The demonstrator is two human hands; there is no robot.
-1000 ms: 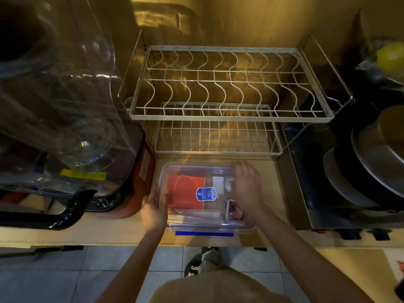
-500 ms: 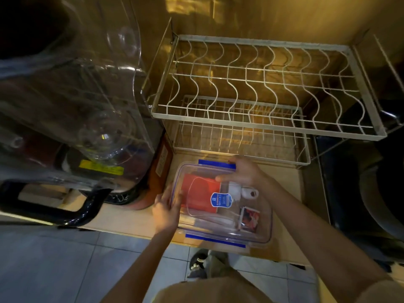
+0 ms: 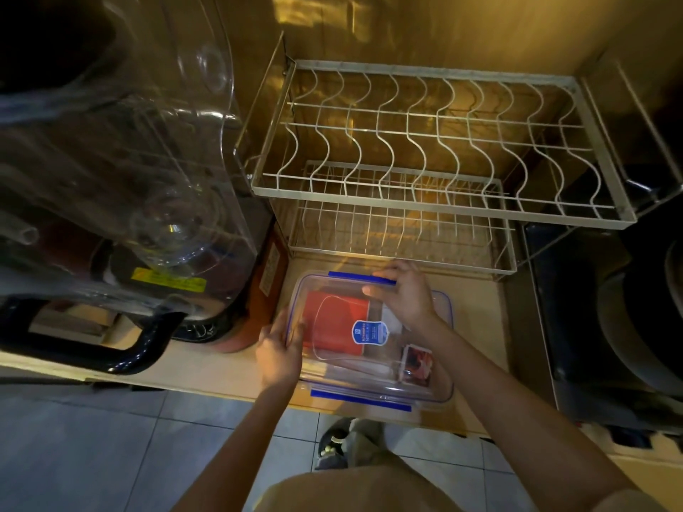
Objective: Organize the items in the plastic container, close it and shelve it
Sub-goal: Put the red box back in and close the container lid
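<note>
We note one head-worn wide-angle view, looking steeply down and forward, close above the tabletop (image 3: 229,367) edge.

We see a clear plastic container (image 3: 373,338) with blue clips sitting on the desk (image 3: 207,367) below a wire dish rack (image 3: 425,149). The left hand (image 3: 279,351) presses flat against its left side while the right hand (image 3: 404,295) rests on the lid's far edge. Inside we make out a red item (image 3: 334,323).

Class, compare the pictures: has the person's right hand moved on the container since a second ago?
Yes. The right hand has shifted from the lid's right side to the container's far edge, nearer the dish rack, by the far blue clip.
</note>
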